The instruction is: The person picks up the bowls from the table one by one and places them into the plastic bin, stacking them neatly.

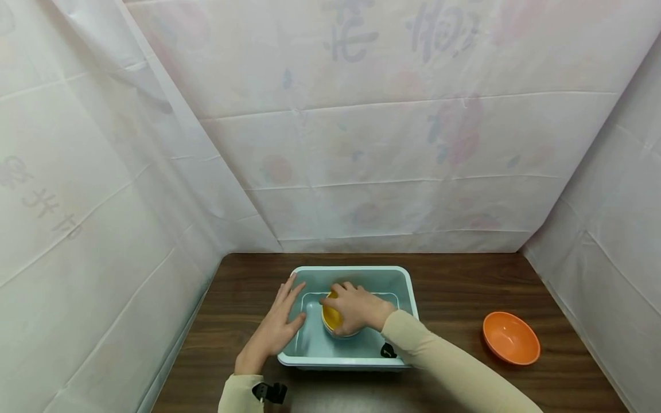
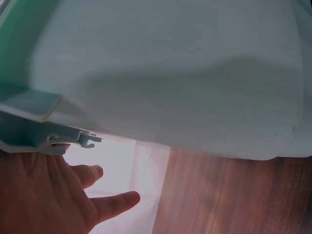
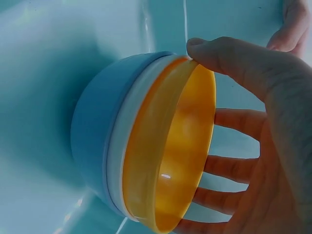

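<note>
Inside a pale blue-green plastic tub (image 1: 341,361), my right hand (image 1: 358,310) grips the rim of a yellow bowl (image 3: 187,131), thumb on one side and fingers spread along the other. That bowl sits nested at the top of a stack, above a white bowl (image 3: 116,161) and a blue bowl (image 3: 90,131). In the head view my hand covers much of the stack. My left hand (image 1: 276,330) is at the tub's left rim with its fingers extended. The left wrist view shows its fingers (image 2: 117,204) beside the tub's outer wall, some hidden behind the rim.
An orange bowl (image 1: 511,338) stands on the dark wooden table (image 1: 449,287), to the right of the tub. White sheeting (image 1: 372,212) hangs behind the table and along both sides. Dark wrist bands (image 1: 269,393) sit on both my wrists.
</note>
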{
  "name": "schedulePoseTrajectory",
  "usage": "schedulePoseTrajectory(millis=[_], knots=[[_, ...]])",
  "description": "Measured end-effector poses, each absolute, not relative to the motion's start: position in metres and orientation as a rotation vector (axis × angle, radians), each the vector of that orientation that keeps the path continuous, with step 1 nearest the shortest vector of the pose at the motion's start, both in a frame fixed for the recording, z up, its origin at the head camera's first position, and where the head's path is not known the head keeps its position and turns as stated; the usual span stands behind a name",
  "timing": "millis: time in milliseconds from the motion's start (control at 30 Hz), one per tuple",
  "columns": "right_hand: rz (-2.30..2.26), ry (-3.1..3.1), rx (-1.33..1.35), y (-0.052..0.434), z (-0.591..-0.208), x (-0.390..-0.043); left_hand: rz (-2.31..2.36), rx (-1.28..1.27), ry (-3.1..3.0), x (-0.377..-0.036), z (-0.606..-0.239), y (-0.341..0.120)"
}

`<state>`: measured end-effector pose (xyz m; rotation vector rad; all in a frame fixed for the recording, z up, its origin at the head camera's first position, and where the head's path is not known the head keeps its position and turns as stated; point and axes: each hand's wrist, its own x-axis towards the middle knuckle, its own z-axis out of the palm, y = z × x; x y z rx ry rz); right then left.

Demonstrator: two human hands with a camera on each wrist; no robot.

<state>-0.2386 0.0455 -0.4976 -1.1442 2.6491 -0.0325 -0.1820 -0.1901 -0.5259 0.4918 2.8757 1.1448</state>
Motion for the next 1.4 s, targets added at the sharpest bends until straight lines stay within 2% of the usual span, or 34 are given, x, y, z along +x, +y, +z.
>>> schedulePoseTrajectory(millis=[800,1400], knots=[[0.007,2.647,-1.156,0.045,-0.504,-0.241,1.147,0.489,2.866,-0.183,-0.525,-0.189],[-0.05,2.659,-1.163,0.055,-0.49,-0.241,1.163,0.5,2.868,-0.18,-0.522,-0.19]])
